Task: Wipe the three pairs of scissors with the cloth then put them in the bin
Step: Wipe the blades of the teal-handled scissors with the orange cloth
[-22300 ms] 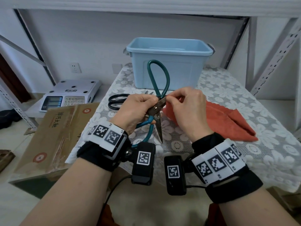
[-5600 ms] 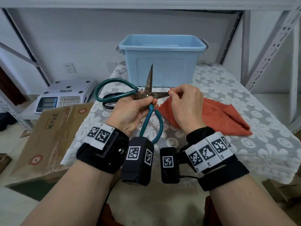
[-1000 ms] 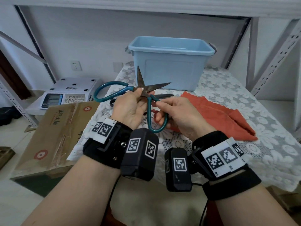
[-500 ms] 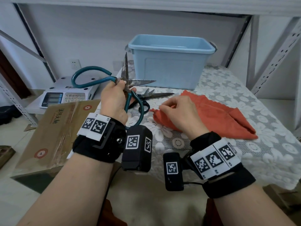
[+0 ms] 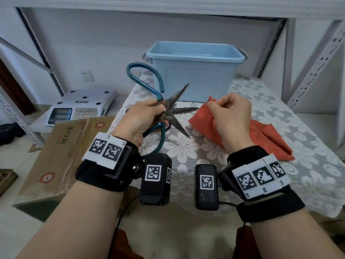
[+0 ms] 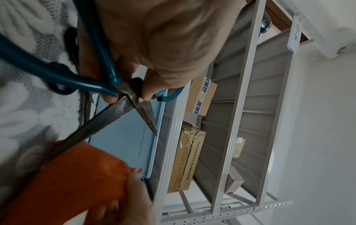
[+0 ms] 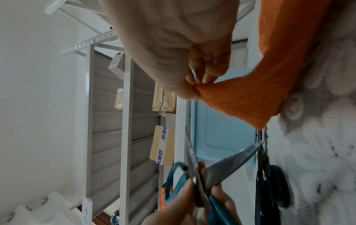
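Above the desk point(image 5: 308, 139) with its white lace cover, the left hand point(image 5: 139, 120) grips the teal-handled scissors point(image 5: 169, 111) near the joint. The blades are spread wide apart. One points up toward the light blue bin point(image 5: 196, 71), the other points down. The right hand point(image 5: 231, 116) pinches a corner of the orange cloth point(image 5: 265, 135) and lifts it, while the rest lies on the desk. Black-handled scissors point(image 7: 277, 187) lie flat on the desk behind the left hand, maybe more than one pair; it is hard to tell. The bin stands at the far end of the desk.
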